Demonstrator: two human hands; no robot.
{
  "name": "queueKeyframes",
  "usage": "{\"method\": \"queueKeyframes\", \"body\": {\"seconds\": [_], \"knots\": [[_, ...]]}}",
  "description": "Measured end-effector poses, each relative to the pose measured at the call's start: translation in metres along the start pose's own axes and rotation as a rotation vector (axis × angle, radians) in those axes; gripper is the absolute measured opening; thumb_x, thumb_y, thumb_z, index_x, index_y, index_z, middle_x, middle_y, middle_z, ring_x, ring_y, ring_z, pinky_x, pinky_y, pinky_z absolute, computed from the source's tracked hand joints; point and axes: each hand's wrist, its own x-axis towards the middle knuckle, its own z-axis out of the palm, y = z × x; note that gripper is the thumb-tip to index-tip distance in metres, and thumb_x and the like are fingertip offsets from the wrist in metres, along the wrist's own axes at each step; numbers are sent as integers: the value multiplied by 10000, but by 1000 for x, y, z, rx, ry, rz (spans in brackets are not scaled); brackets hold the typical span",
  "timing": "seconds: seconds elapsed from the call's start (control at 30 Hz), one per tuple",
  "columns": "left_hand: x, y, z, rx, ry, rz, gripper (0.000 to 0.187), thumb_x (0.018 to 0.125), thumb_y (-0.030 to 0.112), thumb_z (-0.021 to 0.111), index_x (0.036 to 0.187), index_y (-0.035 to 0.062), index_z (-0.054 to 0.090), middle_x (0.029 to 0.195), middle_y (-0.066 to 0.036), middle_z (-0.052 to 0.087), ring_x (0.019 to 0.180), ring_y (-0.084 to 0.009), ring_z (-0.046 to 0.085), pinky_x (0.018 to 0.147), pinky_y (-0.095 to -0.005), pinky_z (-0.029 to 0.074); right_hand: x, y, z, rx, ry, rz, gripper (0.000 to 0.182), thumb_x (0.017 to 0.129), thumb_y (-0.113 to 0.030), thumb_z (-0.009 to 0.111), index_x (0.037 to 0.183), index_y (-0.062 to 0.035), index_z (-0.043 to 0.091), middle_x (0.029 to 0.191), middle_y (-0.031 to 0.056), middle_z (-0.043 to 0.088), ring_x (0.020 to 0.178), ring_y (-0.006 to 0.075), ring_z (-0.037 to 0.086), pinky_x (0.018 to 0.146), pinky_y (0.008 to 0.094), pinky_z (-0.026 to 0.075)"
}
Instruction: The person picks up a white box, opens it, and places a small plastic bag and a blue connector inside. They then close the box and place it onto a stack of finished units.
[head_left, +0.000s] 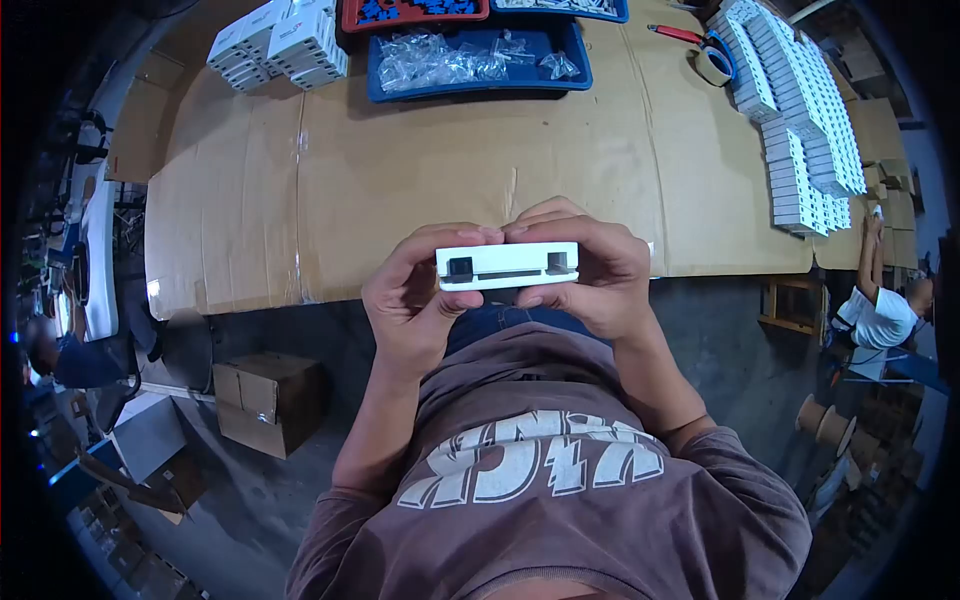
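Both hands hold one small white box point(507, 266) level in front of the person's chest, just at the near edge of the desk point(450, 170). The left hand point(415, 300) is closed around the box's left end, fingers curled over the top and thumb underneath. The right hand point(595, 275) grips the right end the same way. The box's long side faces the camera, showing a dark square opening near each end and a thin slot between them.

The desk is covered with sheets of brown cardboard. At its far side sits a blue tray point(478, 60) filled with clear plastic bags, with a stack of white boxes point(280, 45) to its left. Long rows of white boxes point(800, 120) run along the right side, beside a roll of tape point(714, 64). A cardboard carton point(268, 400) stands on the floor below the desk.
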Motion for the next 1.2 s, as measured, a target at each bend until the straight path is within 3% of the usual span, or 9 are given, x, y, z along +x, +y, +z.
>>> {"method": "queueKeyframes", "body": {"seconds": [0.6, 0.7, 0.8, 0.9, 1.2], "knots": [[0, -6, -2, 24, -35, 68, 412, 838, 86, 825, 1186, -51, 651, 1188, -189, 704, 1153, -282, 682, 1029, -403, 538, 4, -7, 4, -201, 17, -89, 371, 713, -75, 877, 1048, 18, 748, 1007, 129, 768, 942, 266, 706, 824, 350, 552], [-1, -7, -2, 20, -17, 52, 408, 840, 82, 824, 1185, -50, 651, 1184, -187, 705, 1151, -281, 682, 1033, -403, 537, 4, -6, 0, -207, -52, -98, 415, 711, -38, 892, 1070, 61, 710, 1025, 206, 744, 1000, 307, 699, 842, 377, 549], [-2, -9, -3, 34, -3, 49, 402, 846, 75, 818, 1189, -48, 648, 1181, -188, 704, 1154, -281, 680, 1038, -403, 535, 2, 0, -3, -179, -66, -64, 419, 716, -28, 886, 1083, 63, 703, 1034, 203, 742, 1009, 307, 698, 856, 379, 547], [-3, -13, -2, 19, 9, 57, 388, 861, 71, 804, 1192, -46, 641, 1182, -189, 703, 1157, -282, 678, 1039, -402, 534, 2, 2, 3, -117, 9, -15, 357, 719, -44, 867, 1048, 19, 742, 1010, 130, 767, 944, 248, 706, 834, 348, 547], [-3, -16, -5, 58, -19, 81, 348, 903, 92, 769, 1193, -46, 635, 1177, -187, 703, 1148, -284, 680, 1030, -399, 534, 1, 6, 0, -50, -12, 18, 394, 710, -51, 886, 1068, 19, 737, 1042, 137, 762, 985, 246, 704, 862, 352, 545]]}}
